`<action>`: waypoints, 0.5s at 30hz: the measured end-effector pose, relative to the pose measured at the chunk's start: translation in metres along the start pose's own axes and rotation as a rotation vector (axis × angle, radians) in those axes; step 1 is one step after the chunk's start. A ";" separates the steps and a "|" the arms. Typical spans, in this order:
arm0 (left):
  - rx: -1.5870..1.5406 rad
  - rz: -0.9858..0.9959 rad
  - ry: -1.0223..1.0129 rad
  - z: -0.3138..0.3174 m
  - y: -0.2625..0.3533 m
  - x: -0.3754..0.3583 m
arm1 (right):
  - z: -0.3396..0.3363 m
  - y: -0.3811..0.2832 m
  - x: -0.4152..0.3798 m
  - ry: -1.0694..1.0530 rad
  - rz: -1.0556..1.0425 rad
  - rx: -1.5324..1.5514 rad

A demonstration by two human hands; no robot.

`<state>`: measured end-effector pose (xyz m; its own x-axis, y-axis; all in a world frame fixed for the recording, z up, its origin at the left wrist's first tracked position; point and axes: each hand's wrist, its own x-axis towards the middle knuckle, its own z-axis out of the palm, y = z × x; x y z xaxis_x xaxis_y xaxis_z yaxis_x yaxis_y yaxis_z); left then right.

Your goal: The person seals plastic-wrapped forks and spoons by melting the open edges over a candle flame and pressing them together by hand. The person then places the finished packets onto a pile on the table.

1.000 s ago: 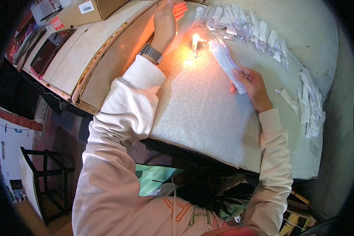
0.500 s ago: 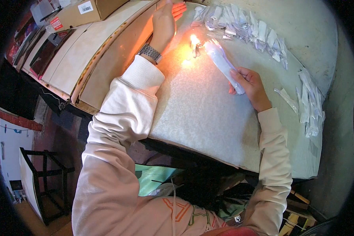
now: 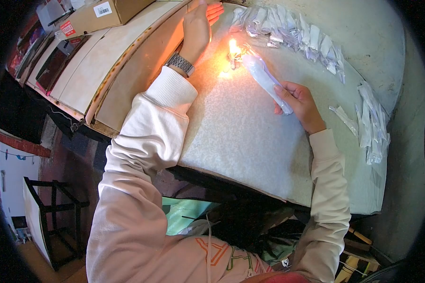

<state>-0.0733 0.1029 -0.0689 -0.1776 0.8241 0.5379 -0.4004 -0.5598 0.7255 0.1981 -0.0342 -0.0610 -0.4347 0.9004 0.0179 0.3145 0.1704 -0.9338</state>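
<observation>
My right hand (image 3: 297, 101) is closed around the lower end of a long, slim clear plastic packet (image 3: 263, 78) with white contents, probably cutlery, though I cannot make it out. The packet's far end tilts up and left, close beside a small bright flame (image 3: 233, 46). What the flame burns on is lost in the glare. On the flame's left, my left hand (image 3: 198, 26) is raised with its fingers stretched out and holds nothing. It is near the upright side of a tiled ledge, lit orange, with a metal watch (image 3: 180, 63) on the wrist.
Several similar packets (image 3: 288, 28) lie in a row along the table's back, more (image 3: 370, 125) at the right. A cardboard box (image 3: 104, 16) stands on the tiled ledge (image 3: 99, 61) at the left. The pale tabletop (image 3: 250, 141) ends at a front edge before me.
The flame looks taller and the glow at the packet's tip has shifted. The packet's far end has dropped slightly. My left hand has stayed put.
</observation>
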 end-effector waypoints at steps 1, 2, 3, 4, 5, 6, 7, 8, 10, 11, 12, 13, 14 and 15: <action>0.001 0.000 -0.001 0.000 0.000 0.000 | 0.000 0.001 0.000 -0.003 0.000 0.004; 0.001 0.000 -0.001 0.000 0.000 0.000 | 0.000 0.003 0.001 -0.005 0.000 0.007; 0.002 -0.001 -0.001 0.000 0.000 0.000 | 0.000 0.003 0.001 -0.008 -0.001 0.011; 0.003 0.001 0.000 0.000 0.000 0.000 | 0.000 0.003 0.001 -0.010 -0.001 0.013; 0.002 0.002 0.000 0.001 0.000 0.000 | 0.000 0.003 0.001 -0.011 -0.001 0.016; 0.002 0.002 -0.001 0.000 0.000 -0.001 | 0.001 0.003 0.001 -0.013 -0.001 0.018; 0.002 0.003 0.000 0.000 0.000 -0.001 | 0.001 0.002 0.001 -0.017 0.005 0.017; 0.004 0.002 -0.001 0.000 0.000 -0.001 | 0.001 0.001 0.001 -0.020 0.011 0.015; 0.003 0.004 -0.001 0.000 0.000 -0.001 | 0.001 0.000 0.000 -0.031 0.019 0.015; 0.004 0.006 -0.002 0.000 0.000 -0.001 | 0.000 0.001 0.000 -0.039 0.021 0.016; 0.007 0.007 -0.004 0.001 0.000 -0.002 | 0.000 0.001 0.000 -0.047 0.022 0.018; 0.008 0.008 -0.003 0.000 0.000 -0.001 | 0.000 0.000 0.000 -0.052 0.024 0.008; 0.008 0.009 -0.003 0.000 0.000 -0.001 | -0.001 -0.002 -0.001 -0.058 0.025 -0.002; 0.005 0.008 -0.002 0.000 0.000 -0.001 | -0.001 -0.002 -0.001 -0.063 0.026 -0.012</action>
<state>-0.0729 0.1020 -0.0692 -0.1789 0.8192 0.5449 -0.3940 -0.5671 0.7233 0.1984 -0.0355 -0.0585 -0.4786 0.8776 -0.0292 0.3365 0.1526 -0.9292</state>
